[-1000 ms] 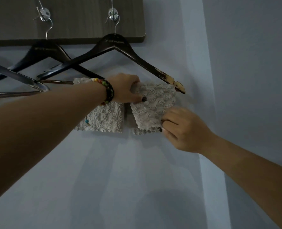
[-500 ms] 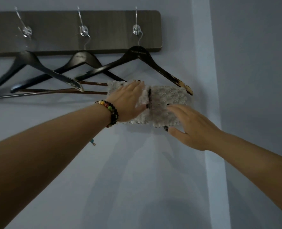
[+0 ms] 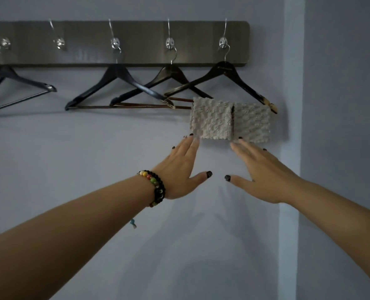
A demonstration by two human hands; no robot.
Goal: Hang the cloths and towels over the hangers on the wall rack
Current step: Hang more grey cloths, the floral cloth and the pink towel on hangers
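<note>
Beige cloths (image 3: pixel 230 119) – two; dark hangers (image 3: pixel 119 87) – four

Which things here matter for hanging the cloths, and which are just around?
In the job: two beige cloths draped over the rightmost hanger, the other hangers, wall rack, left hand, right hand.

Just around: bead bracelet, grey wall.

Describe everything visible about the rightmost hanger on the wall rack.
The rightmost hanger is dark wood with a metal hook caught on the last peg of the wall rack. Its finish is worn pale at both arm tips. It overlaps the neighbouring hanger. Two pale, nubbly cloths hang side by side over its lower bar, covering the right part. Neither hand touches it.
</note>
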